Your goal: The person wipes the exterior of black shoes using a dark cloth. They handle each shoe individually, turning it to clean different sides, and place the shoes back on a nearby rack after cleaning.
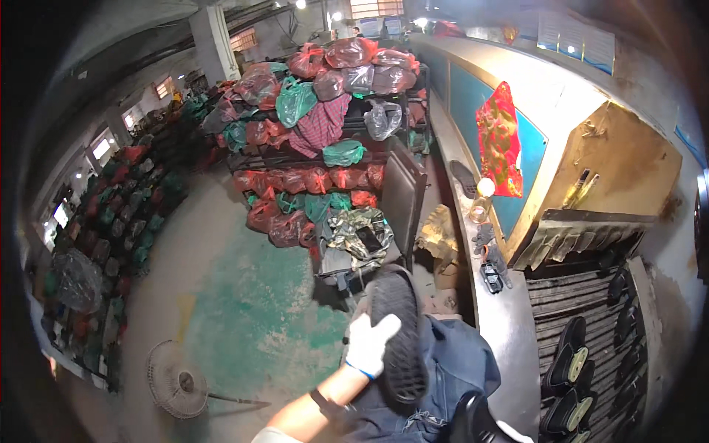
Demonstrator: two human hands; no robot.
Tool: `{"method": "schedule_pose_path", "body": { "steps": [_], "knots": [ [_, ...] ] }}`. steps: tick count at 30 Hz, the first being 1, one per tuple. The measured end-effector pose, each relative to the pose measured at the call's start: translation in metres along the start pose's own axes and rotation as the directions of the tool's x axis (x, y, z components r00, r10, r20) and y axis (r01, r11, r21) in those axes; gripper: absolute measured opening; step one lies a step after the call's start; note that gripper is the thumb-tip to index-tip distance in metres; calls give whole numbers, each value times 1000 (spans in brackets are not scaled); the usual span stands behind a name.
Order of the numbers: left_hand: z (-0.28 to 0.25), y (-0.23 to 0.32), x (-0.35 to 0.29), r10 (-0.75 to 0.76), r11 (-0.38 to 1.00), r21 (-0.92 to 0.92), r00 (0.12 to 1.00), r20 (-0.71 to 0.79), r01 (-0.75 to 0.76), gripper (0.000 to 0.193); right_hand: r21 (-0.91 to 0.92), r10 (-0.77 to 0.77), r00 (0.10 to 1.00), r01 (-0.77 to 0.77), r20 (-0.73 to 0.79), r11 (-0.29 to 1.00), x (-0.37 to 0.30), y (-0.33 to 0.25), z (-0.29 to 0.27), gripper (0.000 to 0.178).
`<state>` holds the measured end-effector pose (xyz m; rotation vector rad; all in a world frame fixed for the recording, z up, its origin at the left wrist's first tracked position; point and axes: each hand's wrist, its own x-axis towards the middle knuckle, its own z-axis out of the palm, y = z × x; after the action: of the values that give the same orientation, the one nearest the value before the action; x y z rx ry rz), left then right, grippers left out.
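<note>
White-gloved, the left hand (373,343) has its grip closed around a dark shoe (402,336), tread showing, above the jeans (465,358); the right grip I cannot tell. Red bags (351,52) and green bags (295,102) bulge, contents indistinct; a bottle (478,214) stands on the worktop (506,340).

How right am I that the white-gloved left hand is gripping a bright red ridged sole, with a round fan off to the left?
Not quite: the ridged sole is black, not bright red, as the head view shows. The white-gloved left hand is gripping it, with a round fan off to the left.
</note>
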<state>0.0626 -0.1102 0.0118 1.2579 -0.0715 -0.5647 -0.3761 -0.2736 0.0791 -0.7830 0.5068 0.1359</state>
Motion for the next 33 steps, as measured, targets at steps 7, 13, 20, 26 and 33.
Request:
{"method": "schedule_pose_path", "body": {
  "steps": [7,13,20,26,33],
  "knots": [
    [21,12,-54,347,521,589,784,515,-618,75,113,-352,916,377,-193,919,61,40,-51,109],
    [33,29,19,174,628,517,753,635,-581,57,258,-424,876,476,-232,841,93,22,-6,101],
    [46,21,40,-74,997,73,644,761,27,79,557,-389,886,461,-252,690,109,46,-18,98],
    [80,47,36,80,948,117,577,813,-296,73,181,-532,813,575,-238,798,123,8,26,118],
    [61,31,20,57,962,-189,534,844,197,81,-320,-670,726,605,-156,729,129,-2,65,141]
  ]
}}
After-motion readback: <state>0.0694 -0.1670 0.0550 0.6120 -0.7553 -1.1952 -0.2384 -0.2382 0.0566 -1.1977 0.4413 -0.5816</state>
